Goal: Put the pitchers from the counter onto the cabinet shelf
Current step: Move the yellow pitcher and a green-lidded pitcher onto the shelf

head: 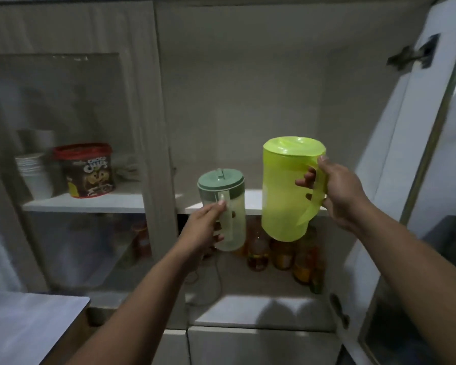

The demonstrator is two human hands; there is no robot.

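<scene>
Behind the hazy glass door at 9 o'clock, stacked white cups (33,172) and a red-lidded tub (88,171) are dim; the tub's label seems to read "Choco", the rest blurred. Bottles (282,255) on the lower level are half hidden by the pitchers. The left hand (204,230) grips the handle of the small pale pitcher (231,209) with a grey-green lid; the right hand (338,191) holds the lime-green pitcher (287,191) by its handle. Both are held up before the open shelf (253,200) edge at centre

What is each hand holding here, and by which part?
Left hand holds the small pale-green pitcher by its handle; right hand holds the lime-green pitcher by its handle.
</scene>
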